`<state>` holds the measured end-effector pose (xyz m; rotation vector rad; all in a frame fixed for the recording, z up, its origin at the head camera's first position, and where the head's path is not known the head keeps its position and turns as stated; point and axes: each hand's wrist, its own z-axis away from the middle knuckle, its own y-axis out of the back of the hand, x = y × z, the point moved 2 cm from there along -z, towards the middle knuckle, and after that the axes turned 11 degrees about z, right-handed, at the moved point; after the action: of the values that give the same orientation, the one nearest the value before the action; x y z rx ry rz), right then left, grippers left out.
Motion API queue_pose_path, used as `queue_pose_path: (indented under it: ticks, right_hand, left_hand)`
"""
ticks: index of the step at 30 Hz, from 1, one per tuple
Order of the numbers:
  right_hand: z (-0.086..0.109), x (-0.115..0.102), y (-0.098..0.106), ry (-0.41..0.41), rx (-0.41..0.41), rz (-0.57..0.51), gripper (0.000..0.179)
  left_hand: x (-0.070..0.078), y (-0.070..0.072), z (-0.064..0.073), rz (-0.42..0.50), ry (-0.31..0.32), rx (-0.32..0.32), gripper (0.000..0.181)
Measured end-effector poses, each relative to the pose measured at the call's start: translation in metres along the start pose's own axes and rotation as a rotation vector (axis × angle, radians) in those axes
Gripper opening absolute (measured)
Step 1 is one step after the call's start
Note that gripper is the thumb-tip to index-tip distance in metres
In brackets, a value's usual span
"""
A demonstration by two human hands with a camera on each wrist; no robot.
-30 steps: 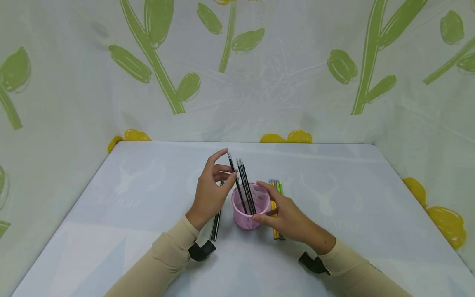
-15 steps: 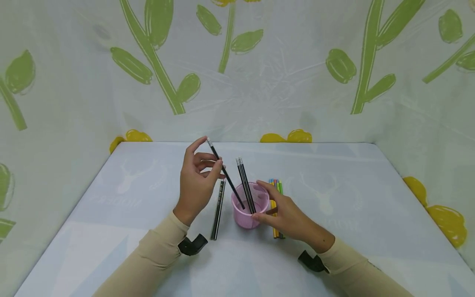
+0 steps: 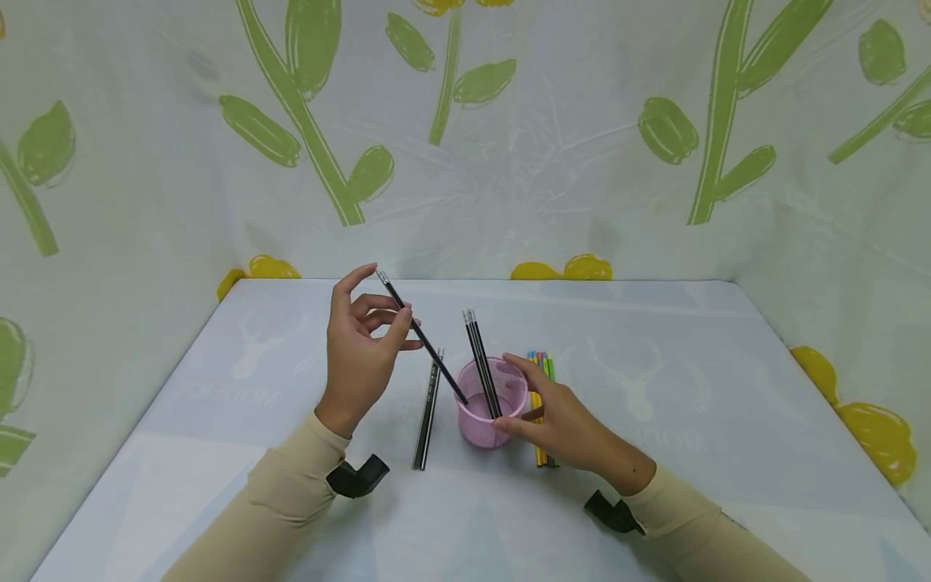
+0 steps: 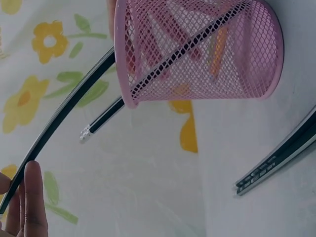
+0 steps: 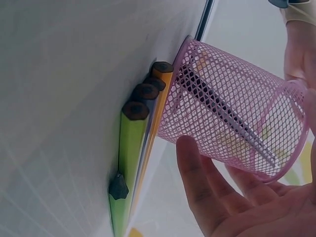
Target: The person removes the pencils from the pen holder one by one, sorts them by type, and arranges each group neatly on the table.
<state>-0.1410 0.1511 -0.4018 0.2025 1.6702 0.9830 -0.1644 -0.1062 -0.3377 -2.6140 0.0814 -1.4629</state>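
In the head view my left hand (image 3: 360,352) pinches a slim black pencil (image 3: 427,343) with a silvery eraser end. The pencil slants down to the right, its lower end at the mouth of a pink mesh pencil cup (image 3: 482,434). My right hand (image 3: 569,424) holds that cup by its right side, thumb at the near rim and forefinger at the far rim. Several black pencils (image 3: 481,356) lean inside the cup, eraser ends up. Seen from the left wrist, the pinched pencil (image 4: 61,112) passes behind the cup's rim (image 4: 121,54).
Black pencils (image 3: 427,424) lie together on the white table (image 3: 276,485), left of the cup. On its right, partly behind my right hand, is a row of coloured pencils (image 3: 541,454); a green pencil (image 5: 129,148) shows up close in the right wrist view. A flowered sheet (image 3: 553,186) hangs behind.
My left hand has moved left and slightly up, drawing the pencil from deep in the cup toward its left rim and tilting it further over. My right hand and the cup have stayed put.
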Motion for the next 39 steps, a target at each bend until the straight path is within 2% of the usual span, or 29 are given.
queue_pose_path:
  ticks: [6, 10, 15, 24, 31, 39]
  right_hand:
    - [0.000, 0.000, 0.000, -0.003, 0.003, 0.005, 0.087]
    - [0.000, 0.001, -0.001, -0.010, 0.000, 0.005, 0.087]
    - [0.000, 0.001, -0.001, -0.012, -0.002, 0.002, 0.088]
    - [0.000, 0.000, 0.000, -0.021, 0.001, 0.005, 0.088]
    - [-0.001, 0.002, 0.000, -0.019, 0.000, 0.005, 0.088]
    - [-0.001, 0.002, -0.001, -0.010, -0.008, -0.006, 0.088]
  left_hand:
    - [0.003, 0.008, -0.002, -0.015, -0.001, 0.029, 0.066]
    - [0.002, 0.012, -0.001, -0.037, 0.046, 0.019, 0.066]
    - [-0.008, 0.016, -0.001, -0.058, 0.105, -0.002, 0.063]
    - [-0.022, 0.018, -0.004, -0.138, 0.188, -0.105, 0.062]
    - [-0.034, 0.020, -0.006, -0.180, 0.295, -0.184, 0.070]
    - [-0.047, 0.021, -0.006, -0.230, 0.414, -0.242, 0.065]
